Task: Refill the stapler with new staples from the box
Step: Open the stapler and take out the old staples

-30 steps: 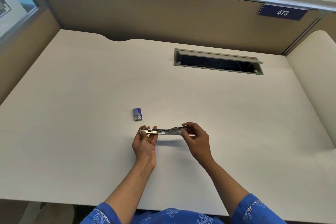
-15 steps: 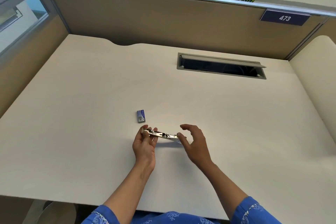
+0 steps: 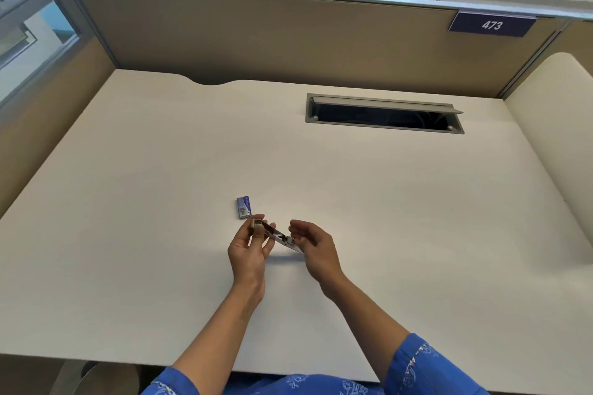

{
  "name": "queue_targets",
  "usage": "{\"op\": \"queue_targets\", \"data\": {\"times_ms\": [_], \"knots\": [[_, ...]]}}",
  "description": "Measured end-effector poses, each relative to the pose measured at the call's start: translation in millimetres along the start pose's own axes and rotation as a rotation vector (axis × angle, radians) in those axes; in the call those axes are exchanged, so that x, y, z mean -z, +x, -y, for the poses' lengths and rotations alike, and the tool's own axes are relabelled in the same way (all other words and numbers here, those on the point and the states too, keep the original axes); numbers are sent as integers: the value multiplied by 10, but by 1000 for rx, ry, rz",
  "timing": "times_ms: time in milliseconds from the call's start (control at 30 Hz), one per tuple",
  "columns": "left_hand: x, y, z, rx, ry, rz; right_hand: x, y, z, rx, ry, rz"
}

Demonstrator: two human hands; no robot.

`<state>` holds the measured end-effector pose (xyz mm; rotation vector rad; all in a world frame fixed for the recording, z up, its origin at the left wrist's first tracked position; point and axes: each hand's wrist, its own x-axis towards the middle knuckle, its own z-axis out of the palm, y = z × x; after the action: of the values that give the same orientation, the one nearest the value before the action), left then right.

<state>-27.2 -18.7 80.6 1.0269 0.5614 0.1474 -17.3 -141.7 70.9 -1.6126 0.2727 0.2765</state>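
A slim metal stapler [image 3: 276, 235] is held a little above the white desk [image 3: 160, 202], tilted down towards the right. My left hand [image 3: 250, 250] pinches its upper left end between thumb and fingers. My right hand [image 3: 313, 242] is curled at its lower right end, fingertips and thumb on the metal there. The small blue staple box [image 3: 244, 207] lies flat on the desk just beyond my left hand, apart from both hands.
A grey cable slot [image 3: 383, 112] with its lid raised sits in the desk at the back right. Tan partition walls [image 3: 288, 38] close off the back and left side. A curved white panel [image 3: 552, 125] stands at the right.
The stapler has tipped from level to slanting down to the right. My right hand let go of its end, opened, then came back onto it. The view shifted slightly.
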Motion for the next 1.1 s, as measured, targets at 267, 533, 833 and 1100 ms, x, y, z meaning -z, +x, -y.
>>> {"op": "queue_targets", "data": {"times_ms": [267,533,833,1100], "knots": [[-35,-25,-37,-12,21,33,130,42,4,123,-220,84],[-115,-41,-121,-56,86,96,174,31,-59,211,-272,61],[-67,-20,-202,-84,72,78,245,55,-63,160,-174,7],[-29,12,-242,-96,77,94,347,105,-20,-69,213,49]]}}
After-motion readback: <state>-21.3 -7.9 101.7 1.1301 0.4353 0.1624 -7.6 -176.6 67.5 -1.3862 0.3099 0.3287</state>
